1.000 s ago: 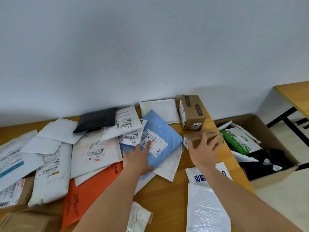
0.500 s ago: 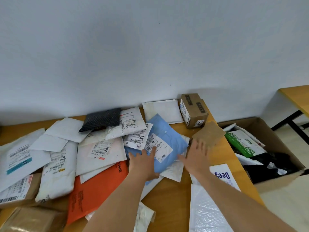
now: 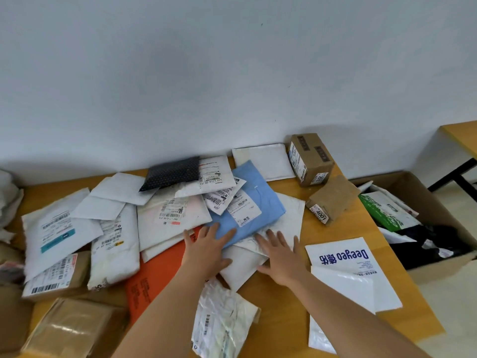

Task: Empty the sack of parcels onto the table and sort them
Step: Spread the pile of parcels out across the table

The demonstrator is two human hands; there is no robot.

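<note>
Many parcels lie spread over the wooden table (image 3: 284,326). My left hand (image 3: 209,249) rests flat, fingers spread, on the lower edge of a blue mailer (image 3: 260,200) and an orange mailer (image 3: 154,277). My right hand (image 3: 281,254) lies flat with fingers apart on a white padded mailer (image 3: 289,215) tucked under the blue one. A small brown box (image 3: 331,197) sits alone to the right, beyond my right hand. A larger brown box (image 3: 309,158) stands by the wall.
White labelled mailers (image 3: 170,218) and a black dotted pouch (image 3: 171,173) cover the left of the table. A white "Deeyeo" bag (image 3: 346,275) lies at the right edge. An open cardboard carton (image 3: 438,270) of parcels stands on the floor at right.
My right hand has let go of the small brown box, which now sits on the table, and has moved left onto the white padded mailer. My left hand has stayed on the blue mailer.
</note>
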